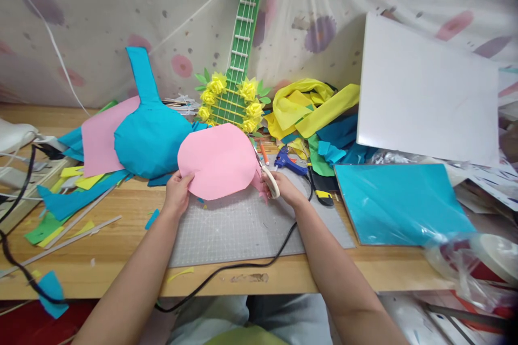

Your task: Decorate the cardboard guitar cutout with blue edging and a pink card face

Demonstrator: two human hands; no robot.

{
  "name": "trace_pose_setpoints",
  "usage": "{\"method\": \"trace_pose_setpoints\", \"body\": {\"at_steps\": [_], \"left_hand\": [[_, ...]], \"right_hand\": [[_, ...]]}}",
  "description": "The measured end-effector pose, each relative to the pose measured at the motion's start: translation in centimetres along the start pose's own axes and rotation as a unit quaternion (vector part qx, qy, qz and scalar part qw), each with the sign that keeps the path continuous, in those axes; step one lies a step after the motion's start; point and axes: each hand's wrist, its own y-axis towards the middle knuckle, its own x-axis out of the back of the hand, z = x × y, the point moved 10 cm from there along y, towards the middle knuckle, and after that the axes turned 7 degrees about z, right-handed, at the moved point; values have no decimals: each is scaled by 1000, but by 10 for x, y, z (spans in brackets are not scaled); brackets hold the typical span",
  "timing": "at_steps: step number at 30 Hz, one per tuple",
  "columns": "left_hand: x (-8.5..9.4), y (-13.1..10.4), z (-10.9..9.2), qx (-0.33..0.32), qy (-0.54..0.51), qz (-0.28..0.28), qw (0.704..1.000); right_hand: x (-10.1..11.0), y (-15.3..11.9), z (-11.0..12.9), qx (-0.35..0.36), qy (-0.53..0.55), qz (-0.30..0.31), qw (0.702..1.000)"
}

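The left hand (178, 192) pinches the near left edge of a rounded piece of pink paper (218, 164), its thumb lying on top, while the right hand (282, 186) grips the cream handles of a pair of scissors (272, 182). The pink paper is held tilted above the far part of a grey gridded cutting mat (243, 237), and the scissors' blades stand at its right edge, where a narrow pink offcut (259, 179) hangs close to the handles. Just right of the scissors lie an orange pen-like tool (264, 154) and a blue glue gun (289, 160), with a black and yellow tool (324, 194) farther right. A black cable (243, 265) runs across the near part of the mat. To the left of the pink paper sits a blue-covered, guitar-shaped form (151, 140) with its neck pointing away, and a larger pink sheet (103, 135) shows behind its left side. At the far middle, a green ukulele-like model (242, 38) trimmed with yellow paper roses (251, 110) leans near a patterned curtain (182, 0). On the right, a plastic-wrapped blue pack (400, 205) lies on the wooden table (283, 275), nearer than a tilted white board (424, 91).
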Motion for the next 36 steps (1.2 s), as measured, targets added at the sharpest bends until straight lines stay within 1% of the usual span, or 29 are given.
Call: {"method": "trace_pose_setpoints", "body": {"at_steps": [4,9,12,16,23,30,36], "left_hand": [[0,2,-1,-1,10,14,1000],[-3,1,-1,-9,41,34,999],[-5,0,-3,-24,52,36,998],[-4,0,-5,-35,50,25,998],[-4,1,-3,-27,57,32,997],[-8,-2,-1,-16,54,40,998],[-9,-1,-2,-18,55,49,997]], "right_hand": [[-6,-5,6,3,3,28,1000],[-6,-7,9,3,0,35,999],[-3,-6,7,3,-5,29,1000],[4,-5,3,1,11,1,1000],[3,-5,5,1,-8,4,1000],[2,-8,7,-13,-18,5,1000],[6,-6,4,-8,-24,-4,1000]]}}
